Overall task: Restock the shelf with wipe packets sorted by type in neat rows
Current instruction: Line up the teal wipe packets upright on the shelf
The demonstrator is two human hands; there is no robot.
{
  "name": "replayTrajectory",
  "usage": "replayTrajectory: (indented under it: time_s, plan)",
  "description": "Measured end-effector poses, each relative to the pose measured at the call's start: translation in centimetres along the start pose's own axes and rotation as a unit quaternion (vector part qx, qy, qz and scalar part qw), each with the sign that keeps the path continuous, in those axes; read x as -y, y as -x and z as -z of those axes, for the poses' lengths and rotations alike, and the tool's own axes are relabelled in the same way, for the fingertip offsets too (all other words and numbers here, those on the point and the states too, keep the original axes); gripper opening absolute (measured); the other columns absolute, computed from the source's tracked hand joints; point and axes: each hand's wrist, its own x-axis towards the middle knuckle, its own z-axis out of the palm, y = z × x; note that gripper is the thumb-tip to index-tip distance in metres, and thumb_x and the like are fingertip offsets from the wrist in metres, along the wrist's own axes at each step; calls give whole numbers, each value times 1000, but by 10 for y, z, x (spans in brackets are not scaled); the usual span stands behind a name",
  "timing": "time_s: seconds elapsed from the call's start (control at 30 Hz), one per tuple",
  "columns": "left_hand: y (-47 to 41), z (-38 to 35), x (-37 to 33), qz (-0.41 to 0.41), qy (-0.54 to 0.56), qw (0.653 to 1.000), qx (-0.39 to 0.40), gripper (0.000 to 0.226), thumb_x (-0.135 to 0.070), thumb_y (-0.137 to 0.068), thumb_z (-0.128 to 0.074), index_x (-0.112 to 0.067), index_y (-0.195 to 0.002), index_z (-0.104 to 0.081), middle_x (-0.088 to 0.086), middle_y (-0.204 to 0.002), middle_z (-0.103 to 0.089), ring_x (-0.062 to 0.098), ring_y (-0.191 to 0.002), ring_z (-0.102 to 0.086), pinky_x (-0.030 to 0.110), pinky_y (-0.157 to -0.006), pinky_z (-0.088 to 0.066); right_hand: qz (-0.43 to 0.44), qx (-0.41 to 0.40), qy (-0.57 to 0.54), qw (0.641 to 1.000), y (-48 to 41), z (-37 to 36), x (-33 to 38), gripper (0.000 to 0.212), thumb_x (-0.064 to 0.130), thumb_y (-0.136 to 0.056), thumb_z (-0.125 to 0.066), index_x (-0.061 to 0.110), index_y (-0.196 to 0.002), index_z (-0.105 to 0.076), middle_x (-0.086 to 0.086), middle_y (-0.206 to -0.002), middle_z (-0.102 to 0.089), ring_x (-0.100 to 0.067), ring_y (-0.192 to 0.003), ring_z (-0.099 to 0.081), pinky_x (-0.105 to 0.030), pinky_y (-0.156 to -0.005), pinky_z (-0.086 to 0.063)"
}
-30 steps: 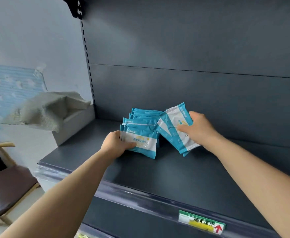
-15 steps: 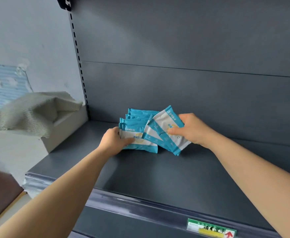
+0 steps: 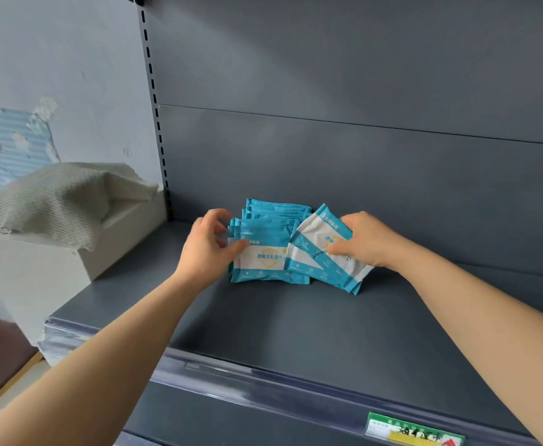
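Several blue-and-white wipe packets [image 3: 270, 252] stand in a row, one behind another, on the dark grey shelf [image 3: 296, 323] near its back panel. My left hand [image 3: 207, 249] is at the row's left end, its thumb on the face of the front packet and its fingers curled at the packets' left edge. My right hand [image 3: 365, 239] grips a small tilted bunch of the same packets [image 3: 321, 252], leaning against the row's right side with their lower corner on the shelf.
The shelf's front rail carries a green price label [image 3: 415, 431]. Left of the shelf unit stands a white box [image 3: 115, 252] draped with a beige cloth [image 3: 57, 197]. The slotted upright [image 3: 157, 123] marks the shelf's left end.
My left hand has loosened from the front packet, its fingers lifting to the row's left edge. The right hand's bunch has settled lower against the row. The camera has shifted slightly.
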Motion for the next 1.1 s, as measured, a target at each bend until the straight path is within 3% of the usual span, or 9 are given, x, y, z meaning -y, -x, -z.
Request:
replayTrajectory:
  time_s: [0.1, 0.2, 0.37, 0.5, 0.63, 0.73, 0.9, 0.97, 1.1]
  plan:
    - [-5, -1, -3, -8, -76, 991, 110, 61, -38, -63, -87, -27, -116, -59, -4, -104, -60, 13, -80, -57, 27, -71, -48, -13, -1, -3, 1000, 1, -2, 1, 13, 16, -84, -70, 10, -95, -65, 1, -93, -70, -14, -82, -68, -33, -67, -57]
    - [-9, -3, -3, 6, -96, 983, 154, 68, -35, -62, -88, -20, -121, -57, -4, -108, -57, 12, -84, -54, 23, -69, -42, -26, -7, -2, 1000, 4, -3, 2, 10, 17, -84, -71, 12, -91, -65, 1, -91, -70, -12, -78, -67, -28, -61, -54]
    - [-24, 5, -1, -18, -58, 991, 120, 50, -26, -66, -86, -18, -108, -59, 0, -106, -62, 17, -89, -60, 33, -80, -51, -22, -19, -7, 1000, 8, -5, 16, 9, 16, -82, -72, 14, -82, -63, 1, -84, -69, -12, -70, -64, -22, -54, -48]
    - [-23, 10, -2, -40, -107, 989, 96, 54, -32, -67, -84, -26, -110, -51, -8, -102, -55, 16, -86, -56, 33, -74, -50, -24, -34, -10, 999, 4, -11, 23, 12, 12, -79, -74, 9, -88, -65, -2, -89, -71, -19, -82, -69, -30, -63, -53]
    - [-17, 16, 3, 11, 32, 992, 122, 37, -12, -81, -73, -14, -103, -44, 5, -104, -58, 22, -69, -66, 30, -55, -54, -6, -34, -35, 999, 3, -24, 34, 17, 11, -76, -77, 22, -78, -65, 8, -82, -69, -13, -76, -67, -26, -60, -52]
    - [-12, 25, 8, 36, 97, 979, 178, 43, -19, -74, -81, -18, -103, -49, 0, -105, -55, 20, -73, -66, 27, -57, -58, 13, -39, -38, 998, -1, -39, 45, 15, 15, -74, -79, 17, -86, -70, 7, -84, -71, -16, -77, -68, -34, -67, -54]
    - [-6, 18, 17, -12, -58, 978, 200, 44, -36, -65, -86, -27, -93, -53, -9, -105, -55, 14, -83, -58, 28, -63, -48, 25, -50, -50, 997, -3, -48, 45, 18, 16, -77, -77, 12, -93, -71, 2, -88, -71, -15, -76, -66, -31, -68, -53]
    - [-5, 16, 19, -11, -66, 981, 183, 38, -36, -65, -86, -25, -84, -55, -4, -104, -57, 14, -85, -54, 26, -63, -39, 14, -68, -41, 997, -2, -43, 35, 16, 17, -80, -73, 8, -93, -68, -5, -90, -71, -15, -75, -64, -30, -66, -49]
    - [-3, 15, 15, 4, -62, 982, 179, 21, -32, -69, -84, -19, -78, -69, -7, -102, -55, 12, -92, -51, 25, -74, -40, -6, -60, -21, 998, 5, -32, 16, 15, 19, -83, -70, 10, -94, -66, -3, -92, -71, -19, -82, -67, -36, -70, -52]
